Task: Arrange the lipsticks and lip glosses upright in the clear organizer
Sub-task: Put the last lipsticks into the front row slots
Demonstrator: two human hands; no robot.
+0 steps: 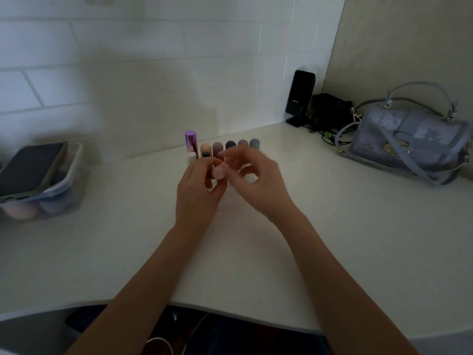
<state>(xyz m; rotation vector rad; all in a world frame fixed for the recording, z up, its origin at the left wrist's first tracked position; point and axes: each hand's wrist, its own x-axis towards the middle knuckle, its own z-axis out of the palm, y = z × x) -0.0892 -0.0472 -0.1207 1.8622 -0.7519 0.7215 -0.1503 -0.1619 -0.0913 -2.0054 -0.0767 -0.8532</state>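
Observation:
A row of lipsticks stands upright at the back of the white table: a shiny purple tube (190, 140), a peach one (205, 149), a mauve one (217, 147), a dark one (230, 144) and a grey one (254, 142). A short white tube (191, 158) stands in front of the purple one. The clear organizer holding them is mostly hidden behind my hands. My left hand (198, 193) grips a pale pink lipstick (218, 172) upright. My right hand (252, 180) is blurred, with its fingers at the top of that same pink tube.
A clear plastic bin (64, 187) with makeup sponges and a dark lid-like object sits at the left. A black speaker (300, 97), a black box and cables stand at the back right. A grey handbag (409, 139) rests at the right.

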